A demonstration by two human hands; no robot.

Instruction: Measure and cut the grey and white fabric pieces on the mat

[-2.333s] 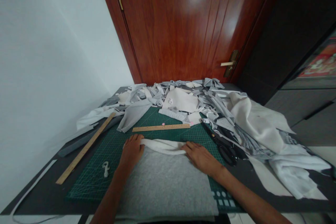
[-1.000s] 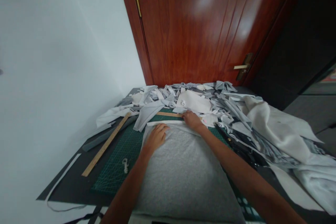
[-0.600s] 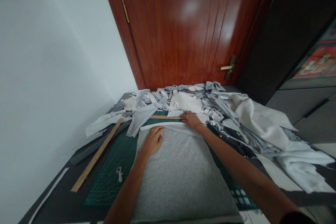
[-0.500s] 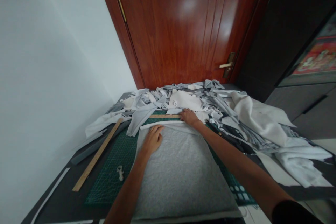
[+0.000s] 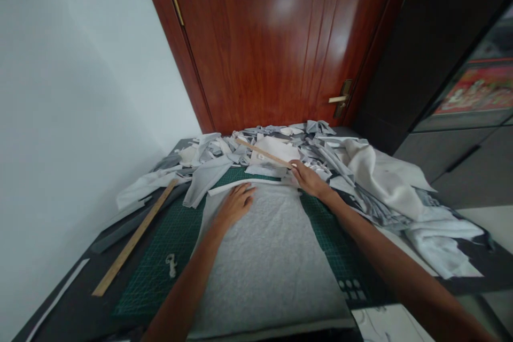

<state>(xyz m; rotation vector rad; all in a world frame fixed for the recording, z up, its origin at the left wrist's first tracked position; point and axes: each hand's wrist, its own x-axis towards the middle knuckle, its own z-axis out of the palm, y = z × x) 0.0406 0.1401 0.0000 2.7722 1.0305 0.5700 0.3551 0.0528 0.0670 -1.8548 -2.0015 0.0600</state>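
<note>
A large piece of grey fabric (image 5: 266, 256) lies over the green cutting mat (image 5: 160, 246), its far edge folded back to a pale strip (image 5: 228, 187). My left hand (image 5: 237, 203) rests flat on the fabric near that edge, fingers stretched out. My right hand (image 5: 306, 176) grips one end of a short wooden ruler (image 5: 262, 152). The ruler is raised and slants away to the left above the scraps. A longer wooden ruler (image 5: 136, 238) lies at the left. A small knot of white cord (image 5: 171, 265) sits on the mat beside my left forearm.
Grey and white fabric scraps (image 5: 208, 157) are heaped along the table's far side, before a brown door (image 5: 256, 53). Larger cream cloth (image 5: 364, 163) and a white cloth (image 5: 436, 243) are piled at the right. A white wall stands at the left.
My right hand moved from the fabric's far edge to the short ruler and lifted it off the mat. The fabric slid farther from me. My left hand shifted inward and now lies flat.
</note>
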